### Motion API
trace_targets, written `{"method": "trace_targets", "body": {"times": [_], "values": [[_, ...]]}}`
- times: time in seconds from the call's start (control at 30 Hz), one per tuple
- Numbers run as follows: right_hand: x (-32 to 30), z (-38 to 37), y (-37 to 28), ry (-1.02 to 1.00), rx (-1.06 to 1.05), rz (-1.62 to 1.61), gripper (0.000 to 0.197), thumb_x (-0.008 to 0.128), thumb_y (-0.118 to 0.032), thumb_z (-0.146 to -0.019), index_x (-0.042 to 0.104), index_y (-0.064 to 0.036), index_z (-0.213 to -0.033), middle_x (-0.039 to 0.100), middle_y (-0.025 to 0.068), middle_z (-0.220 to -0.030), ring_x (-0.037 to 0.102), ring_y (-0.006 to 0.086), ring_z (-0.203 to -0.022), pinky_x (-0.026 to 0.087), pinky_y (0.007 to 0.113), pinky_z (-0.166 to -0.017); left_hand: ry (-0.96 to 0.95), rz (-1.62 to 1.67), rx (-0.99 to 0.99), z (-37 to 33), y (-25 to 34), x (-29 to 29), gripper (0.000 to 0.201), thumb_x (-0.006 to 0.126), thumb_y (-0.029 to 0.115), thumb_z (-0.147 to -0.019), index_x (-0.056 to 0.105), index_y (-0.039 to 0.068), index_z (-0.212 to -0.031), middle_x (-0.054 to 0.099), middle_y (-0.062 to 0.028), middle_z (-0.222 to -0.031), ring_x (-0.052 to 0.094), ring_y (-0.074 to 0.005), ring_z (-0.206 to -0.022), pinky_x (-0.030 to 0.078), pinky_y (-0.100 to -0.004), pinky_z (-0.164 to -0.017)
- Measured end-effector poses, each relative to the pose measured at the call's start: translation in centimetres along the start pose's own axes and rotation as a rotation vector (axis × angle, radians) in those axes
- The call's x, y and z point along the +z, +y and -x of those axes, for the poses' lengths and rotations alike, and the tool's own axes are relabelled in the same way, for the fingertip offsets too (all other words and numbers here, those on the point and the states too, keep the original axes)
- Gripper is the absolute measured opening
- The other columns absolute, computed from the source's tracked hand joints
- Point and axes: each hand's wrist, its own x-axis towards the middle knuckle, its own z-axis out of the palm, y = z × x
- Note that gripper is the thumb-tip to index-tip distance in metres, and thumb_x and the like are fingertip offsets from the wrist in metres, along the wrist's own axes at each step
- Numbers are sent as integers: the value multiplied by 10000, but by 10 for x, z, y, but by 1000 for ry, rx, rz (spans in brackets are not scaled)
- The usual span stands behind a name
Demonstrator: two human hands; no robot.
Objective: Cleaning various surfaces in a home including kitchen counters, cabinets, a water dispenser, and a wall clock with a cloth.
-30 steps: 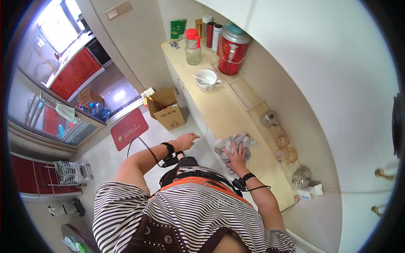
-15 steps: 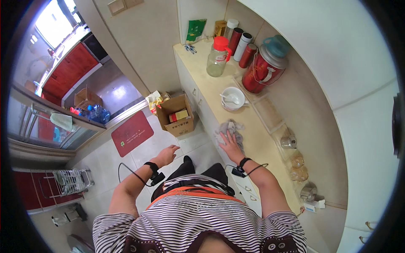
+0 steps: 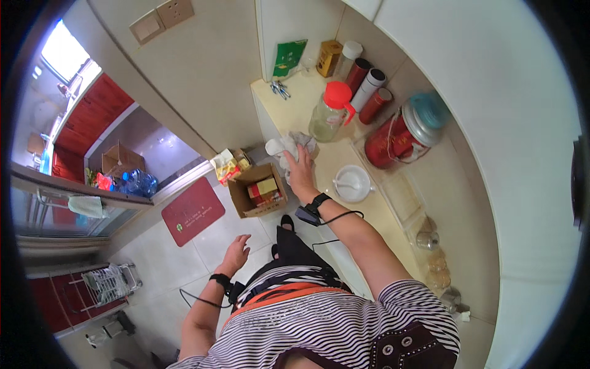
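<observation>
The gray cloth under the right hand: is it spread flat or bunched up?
Bunched up: the cloth shows crumpled folds and raised creases around the fingers of the right hand.

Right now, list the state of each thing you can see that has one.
Cloth: crumpled, under spread fingers of the right hand
Left hand: empty, loosely bent
Glass jug: upright, red lid on
White bowl: spoon inside
Cardboard box: open, packages inside
Red flask: upright, turquoise cover on top
White bottle: upright, capped

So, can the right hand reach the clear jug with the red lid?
Likely yes: the right hand is on the grey cloth near the jug, and only cloth seems to lie between.
</observation>
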Motion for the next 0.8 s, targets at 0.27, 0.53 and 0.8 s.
{"method": "trace_targets", "body": {"times": [0.27, 0.53, 0.8], "values": [[52, -53, 26, -298, 115, 69, 686, 605, -123, -927, 388, -51, -1573, 215, 348, -1631, 153, 587, -1519, 116, 721, -1211, 164, 29, -228, 1, -16, -20, 497, 659, -16, -903, 566, 48, -1387, 621, -214, -1317, 704, -359, -1063, 574, -442, -928], [73, -141, 82, -198, 170, 111, 710, 698, -275, -922, 431, -67, -1546, 229, 367, -1617, 171, 588, -1505, 175, 714, -1196, -32, 30, -124, -63, -10, -26, 542, 676, -6, -898, 541, 58, -1419, 618, -221, -1310, 699, -354, -1051, 566, -449, -934], [-63, -83, 20, 425, 464, -407, 733, 804, -139, -816, 445, -34, -1447, 493, 263, -1375, 542, 402, -1249, 485, 462, -1047, -29, -48, 71, -109, -62, -44, 567, 663, -52, -880, 541, 42, -1425, 635, -224, -1242, 707, -341, -995, 580, -436, -857]]}}
